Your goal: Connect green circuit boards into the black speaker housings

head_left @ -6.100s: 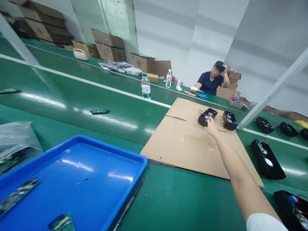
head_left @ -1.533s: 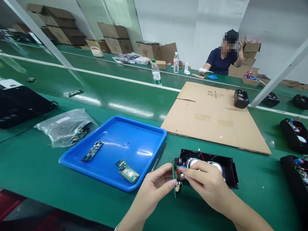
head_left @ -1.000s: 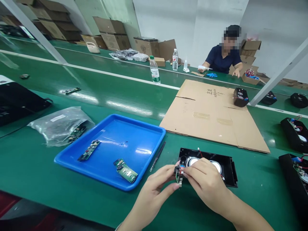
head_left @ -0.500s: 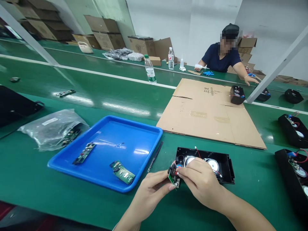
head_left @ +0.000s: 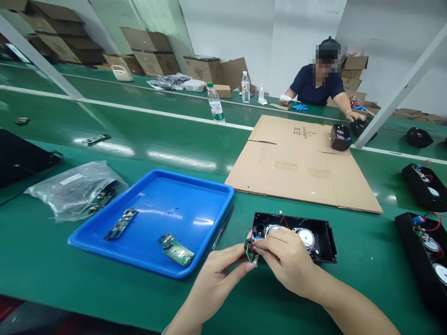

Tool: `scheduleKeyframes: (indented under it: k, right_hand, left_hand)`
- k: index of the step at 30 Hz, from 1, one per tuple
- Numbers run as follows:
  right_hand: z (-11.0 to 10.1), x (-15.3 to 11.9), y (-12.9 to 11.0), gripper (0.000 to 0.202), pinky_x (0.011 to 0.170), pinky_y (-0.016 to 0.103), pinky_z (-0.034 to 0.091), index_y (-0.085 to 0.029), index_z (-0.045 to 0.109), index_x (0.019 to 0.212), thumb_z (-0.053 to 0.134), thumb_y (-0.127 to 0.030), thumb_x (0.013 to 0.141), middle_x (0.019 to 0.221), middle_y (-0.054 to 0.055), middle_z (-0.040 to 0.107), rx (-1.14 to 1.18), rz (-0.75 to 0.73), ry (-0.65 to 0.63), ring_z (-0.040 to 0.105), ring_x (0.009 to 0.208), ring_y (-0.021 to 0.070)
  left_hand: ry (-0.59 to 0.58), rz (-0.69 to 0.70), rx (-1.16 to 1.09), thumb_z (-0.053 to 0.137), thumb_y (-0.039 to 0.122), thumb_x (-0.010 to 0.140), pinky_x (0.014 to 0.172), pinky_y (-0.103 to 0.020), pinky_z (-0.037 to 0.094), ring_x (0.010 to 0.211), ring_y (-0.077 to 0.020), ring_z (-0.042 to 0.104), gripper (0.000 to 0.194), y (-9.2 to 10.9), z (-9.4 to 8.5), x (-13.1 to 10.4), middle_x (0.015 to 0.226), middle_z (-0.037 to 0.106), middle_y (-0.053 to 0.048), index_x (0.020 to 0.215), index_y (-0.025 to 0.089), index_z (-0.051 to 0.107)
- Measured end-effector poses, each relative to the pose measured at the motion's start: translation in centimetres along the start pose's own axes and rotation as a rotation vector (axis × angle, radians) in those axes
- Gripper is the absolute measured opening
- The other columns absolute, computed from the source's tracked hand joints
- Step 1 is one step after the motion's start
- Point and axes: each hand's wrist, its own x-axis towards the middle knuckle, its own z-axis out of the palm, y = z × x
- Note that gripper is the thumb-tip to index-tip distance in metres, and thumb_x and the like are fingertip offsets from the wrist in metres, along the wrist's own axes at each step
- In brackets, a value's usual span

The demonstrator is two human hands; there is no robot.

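1. Head view, hands: left hand (head_left: pixel 221 274) has thumb and fingers pinching a small green circuit board (head_left: pixel 249 252), stood roughly on edge, component side toward the right hand.
2. Right hand (head_left: pixel 291 260): thumb and fingertips drawn together on a small part (head_left: pixel 257 239) at the board's component face; bits of blue and red show there. Exact part mostly hidden.
3. Board location: in front of the left end of an open black housing (head_left: pixel 328 239) lying on the green surface (head_left: pixel 104 288). Can't tell if the two touch.
4. Housing: two round speakers inside, left one partly behind the right hand. White plug on a red lead sticks up at the far edge; another plug lies near the right speaker.
5. Left of the hands: blue tray (head_left: pixel 150 200) with two more boards in it, one left (head_left: pixel 121 224), one near the front right (head_left: pixel 176 250). Thin dark tool (head_left: pixel 223 227) just beside the tray's right edge. Clear plastic bag (head_left: pixel 70 190) with boards left of the tray.
6. Beyond: cardboard sheet (head_left: pixel 300 181), black unit (head_left: pixel 341 138) at its far right corner. Co-worker (head_left: pixel 316 88) across the line has one hand on another black unit (head_left: pixel 363 128).
7. Right edge: two more black housings, wired, one nearer (head_left: pixel 419 260), one farther (head_left: pixel 424 188).
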Motion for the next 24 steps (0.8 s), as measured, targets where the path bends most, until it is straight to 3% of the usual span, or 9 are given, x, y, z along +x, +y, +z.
scheduleKeyframes:
  k: [4,7,9,11,14,16,19,22,24]
  right_hand:
    - [-0.9,0.4,0.3,0.025,0.065,0.026,0.048,-0.015,0.064,0.087,0.040,-0.021,0.093,0.075,0.004,0.065,0.045,0.098,-0.117,0.058,0.069,0.0137]
    - [-3.6,0.1,1.6,0.021,0.082,0.030,0.046,-0.017,0.059,0.103,0.041,-0.018,0.091,0.097,0.005,0.065,-0.015,0.233,-0.233,0.058,0.092,0.0159]
    - [-5.9,-0.6,2.8,0.021,0.075,0.030,0.046,-0.018,0.058,0.100,0.039,-0.017,0.091,0.095,0.005,0.064,-0.155,0.404,-0.307,0.058,0.090,0.0174]
    - [-7.9,-1.7,3.9,0.020,0.058,0.027,0.043,-0.019,0.058,0.085,0.039,-0.020,0.091,0.079,0.003,0.064,-0.314,0.610,-0.449,0.059,0.072,0.0173]
    - [-9.1,-3.1,4.5,0.017,0.048,0.025,0.033,-0.020,0.054,0.075,0.045,-0.027,0.089,0.068,0.001,0.061,-0.396,0.799,-0.652,0.055,0.058,0.0163]
    - [-8.8,-3.7,4.4,0.009,0.051,0.024,0.034,-0.019,0.055,0.079,0.052,-0.026,0.085,0.071,0.002,0.062,-0.412,0.807,-0.695,0.057,0.065,0.0179]
    - [-7.7,-4.1,4.1,0.002,0.059,0.026,0.036,-0.018,0.056,0.079,0.056,-0.016,0.079,0.075,0.005,0.063,-0.512,0.729,-0.721,0.057,0.073,0.0204]
    - [-7.2,-4.0,3.9,0.014,0.062,0.028,0.037,-0.017,0.057,0.079,0.049,-0.005,0.078,0.071,0.004,0.062,-0.516,0.667,-0.717,0.056,0.068,0.0191]
    - [-7.3,-3.8,3.8,0.020,0.062,0.026,0.039,-0.018,0.059,0.083,0.044,-0.004,0.081,0.075,0.003,0.063,-0.351,0.670,-0.638,0.057,0.070,0.0171]
  left_hand:
    - [0.024,-0.087,-0.103,0.062,0.034,0.074,0.067,-0.029,0.057,0.072,-0.0212,0.066,0.032,-0.5,0.4,-0.2,0.088,0.072,-0.005,0.104,0.024,0.068]
    - [-0.004,-0.152,-0.172,0.061,0.031,0.074,0.075,-0.030,0.056,0.082,-0.0216,0.066,0.042,-1.2,0.5,-0.5,0.104,0.068,-0.007,0.115,0.022,0.060]
    - [-0.062,-0.189,-0.200,0.060,0.030,0.074,0.076,-0.031,0.056,0.085,-0.0222,0.066,0.042,-1.6,0.5,-0.7,0.108,0.067,-0.008,0.116,0.021,0.059]
    - [-0.124,-0.228,-0.207,0.060,0.029,0.075,0.077,-0.032,0.056,0.089,-0.0233,0.065,0.038,-1.8,0.6,-0.7,0.108,0.067,-0.009,0.112,0.020,0.059]
    - [-0.219,-0.304,-0.222,0.056,0.029,0.078,0.077,-0.032,0.056,0.091,-0.0234,0.065,0.030,-1.5,1.6,-0.4,0.107,0.066,-0.009,0.107,0.020,0.057]
    - [-0.238,-0.346,-0.261,0.052,0.030,0.080,0.079,-0.033,0.056,0.089,-0.0218,0.065,0.028,-1.1,2.7,-0.1,0.106,0.066,-0.008,0.106,0.020,0.055]
    - [-0.170,-0.396,-0.283,0.049,0.032,0.081,0.087,-0.037,0.053,0.091,-0.0212,0.065,0.030,-0.6,4.1,0.5,0.101,0.067,-0.006,0.108,0.020,0.050]
    - [-0.101,-0.402,-0.231,0.049,0.033,0.080,0.087,-0.039,0.054,0.093,-0.0232,0.065,0.031,-0.2,5.0,1.3,0.096,0.068,-0.005,0.107,0.020,0.050]
    - [-0.069,-0.392,-0.216,0.050,0.033,0.078,0.084,-0.041,0.055,0.092,-0.0241,0.065,0.030,-0.2,5.3,1.7,0.095,0.068,-0.005,0.106,0.020,0.051]
